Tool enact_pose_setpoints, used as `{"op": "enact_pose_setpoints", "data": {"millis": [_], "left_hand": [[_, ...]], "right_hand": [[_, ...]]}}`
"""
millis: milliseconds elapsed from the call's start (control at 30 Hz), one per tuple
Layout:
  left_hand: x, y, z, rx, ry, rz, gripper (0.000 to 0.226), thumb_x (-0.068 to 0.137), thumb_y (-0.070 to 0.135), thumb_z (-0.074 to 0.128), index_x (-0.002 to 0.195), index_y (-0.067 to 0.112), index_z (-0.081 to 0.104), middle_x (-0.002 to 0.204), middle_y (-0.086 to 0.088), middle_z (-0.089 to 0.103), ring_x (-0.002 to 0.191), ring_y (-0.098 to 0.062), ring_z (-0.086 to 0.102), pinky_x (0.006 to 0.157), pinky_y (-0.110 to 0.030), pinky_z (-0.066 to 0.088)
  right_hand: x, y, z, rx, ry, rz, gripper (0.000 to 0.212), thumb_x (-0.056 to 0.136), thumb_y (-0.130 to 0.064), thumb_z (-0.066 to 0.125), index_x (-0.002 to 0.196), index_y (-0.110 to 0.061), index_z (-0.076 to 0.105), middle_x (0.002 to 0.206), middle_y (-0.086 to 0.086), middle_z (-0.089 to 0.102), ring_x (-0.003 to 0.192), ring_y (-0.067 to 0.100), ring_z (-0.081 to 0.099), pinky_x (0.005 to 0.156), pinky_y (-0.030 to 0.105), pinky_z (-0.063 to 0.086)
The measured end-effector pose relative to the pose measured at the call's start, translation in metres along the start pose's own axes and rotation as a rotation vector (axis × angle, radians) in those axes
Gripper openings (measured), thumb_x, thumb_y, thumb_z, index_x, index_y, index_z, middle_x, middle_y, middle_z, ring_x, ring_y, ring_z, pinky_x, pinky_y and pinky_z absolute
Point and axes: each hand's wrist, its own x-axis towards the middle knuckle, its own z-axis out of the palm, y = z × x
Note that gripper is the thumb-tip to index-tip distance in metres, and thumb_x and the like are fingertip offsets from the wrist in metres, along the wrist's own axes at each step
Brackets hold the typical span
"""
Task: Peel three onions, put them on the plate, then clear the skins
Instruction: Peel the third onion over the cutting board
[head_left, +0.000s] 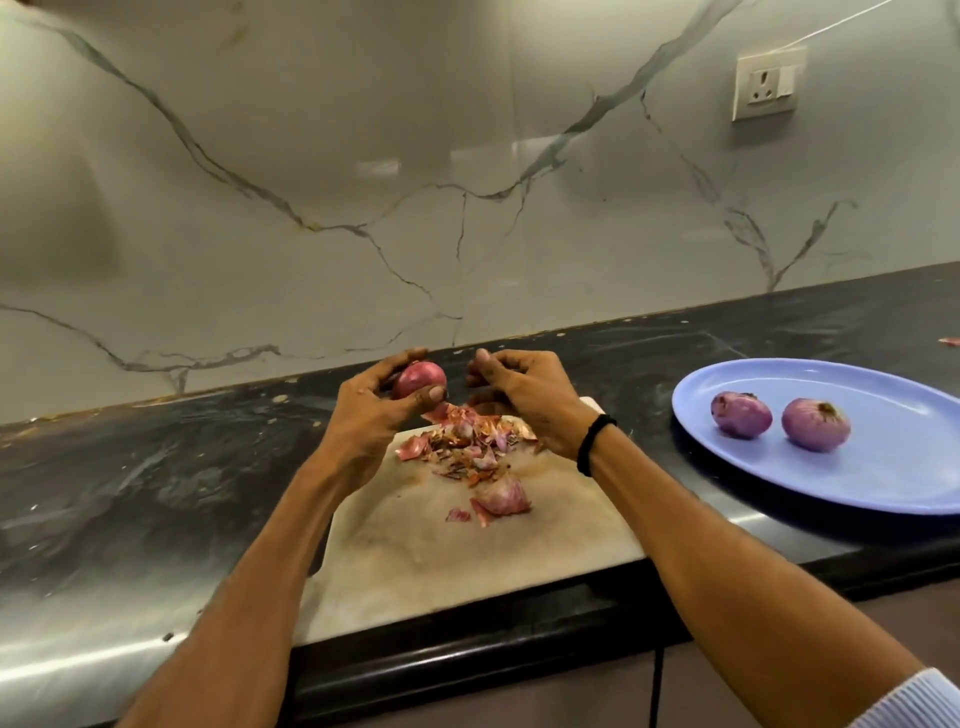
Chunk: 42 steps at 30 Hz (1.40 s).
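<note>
My left hand (374, 410) grips a red onion (418, 378) above the far end of a pale cutting board (415, 561). My right hand (524, 395) hovers just right of the onion with its fingers curled; whether they pinch a bit of skin I cannot tell. A heap of onion skins (467, 441) lies on the board under both hands, with a larger piece (503, 496) nearer to me. Two peeled onions (740, 414) (815, 423) sit on the blue plate (883, 483) at the right.
The black stone counter (156, 493) runs left to right, with a marble wall behind it and a wall socket (768, 83) at the upper right. A small scrap of skin (949, 341) lies on the counter beyond the plate. The counter's front edge is close to me.
</note>
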Motion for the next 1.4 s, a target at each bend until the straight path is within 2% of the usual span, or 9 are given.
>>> {"op": "enact_pose_setpoints", "data": {"millis": [100,200,300,433,667,833,1100,1233,1400], "left_hand": [[0.004,-0.007,-0.001,-0.141,0.000,-0.007,0.065,0.069,0.025,0.082,0.131,0.017,0.064,0.129,-0.006,0.064,0.118,-0.027,0.065,0.095,-0.042,0.057],[0.003,-0.011,-0.001,-0.201,-0.003,-0.028,0.051,0.078,0.029,0.074,0.127,0.017,0.066,0.123,-0.008,0.071,0.114,-0.029,0.068,0.097,-0.049,0.056],[0.001,-0.013,0.003,-0.219,-0.033,-0.028,0.032,0.092,0.027,0.061,0.120,0.014,0.069,0.118,-0.010,0.073,0.112,-0.031,0.069,0.097,-0.048,0.055],[0.000,-0.011,0.009,-0.259,-0.009,-0.077,0.035,0.096,0.030,0.053,0.120,0.010,0.069,0.112,-0.011,0.075,0.106,-0.029,0.071,0.089,-0.038,0.060],[-0.002,-0.012,0.015,-0.230,0.102,-0.054,0.028,0.098,0.031,0.052,0.103,0.015,0.074,0.096,-0.009,0.078,0.094,-0.028,0.074,0.090,-0.046,0.060],[0.000,-0.013,0.019,-0.143,0.242,-0.002,0.021,0.102,0.025,0.053,0.098,0.022,0.074,0.100,-0.009,0.074,0.100,-0.034,0.071,0.092,-0.052,0.058],[-0.001,-0.013,0.008,-0.015,0.371,0.033,0.016,0.099,0.018,0.062,0.101,0.028,0.074,0.096,0.004,0.075,0.094,-0.018,0.073,0.084,-0.036,0.062],[-0.006,-0.009,0.017,-0.129,0.234,-0.004,0.021,0.103,0.026,0.052,0.110,0.023,0.072,0.108,-0.002,0.072,0.101,-0.022,0.072,0.080,-0.031,0.061],[-0.007,-0.004,0.019,-0.353,0.079,-0.060,0.038,0.094,0.017,0.059,0.132,0.011,0.065,0.128,-0.008,0.068,0.115,-0.027,0.068,0.094,-0.042,0.058]], "right_hand": [[0.002,0.000,0.008,0.059,-0.116,0.019,0.031,0.093,-0.024,0.062,0.115,-0.002,0.065,0.104,0.017,0.071,0.086,0.026,0.071,0.075,0.034,0.059],[0.003,0.003,0.011,0.052,-0.112,-0.023,0.030,0.089,-0.013,0.066,0.117,-0.003,0.064,0.106,0.018,0.069,0.086,0.024,0.070,0.079,0.035,0.059],[0.006,0.010,0.016,-0.159,-0.055,-0.185,0.036,0.085,-0.009,0.072,0.119,-0.006,0.063,0.110,0.011,0.067,0.098,0.020,0.067,0.083,0.034,0.059],[0.005,0.018,0.025,-0.498,0.016,-0.363,0.049,0.081,-0.016,0.078,0.125,-0.013,0.057,0.116,0.002,0.062,0.100,0.014,0.064,0.087,0.028,0.056],[0.002,0.023,0.031,-0.645,0.031,-0.540,0.049,0.086,-0.011,0.072,0.131,-0.010,0.054,0.125,0.009,0.057,0.110,0.019,0.058,0.093,0.024,0.052],[0.002,0.027,0.034,-0.673,0.031,-0.542,0.050,0.088,-0.008,0.069,0.135,-0.010,0.051,0.129,0.010,0.055,0.114,0.020,0.055,0.088,0.005,0.042],[-0.003,0.023,0.036,-0.640,-0.056,-0.465,0.056,0.092,-0.008,0.063,0.144,-0.012,0.042,0.137,0.011,0.052,0.121,0.021,0.051,0.103,0.029,0.045],[0.001,0.020,0.032,-0.612,-0.040,-0.399,0.056,0.092,-0.013,0.065,0.143,-0.017,0.044,0.135,0.008,0.052,0.119,0.021,0.053,0.104,0.037,0.047],[0.001,0.017,0.028,-0.411,-0.082,-0.293,0.051,0.090,-0.018,0.067,0.138,-0.017,0.050,0.131,0.005,0.057,0.121,0.020,0.054,0.100,0.043,0.051]]}}
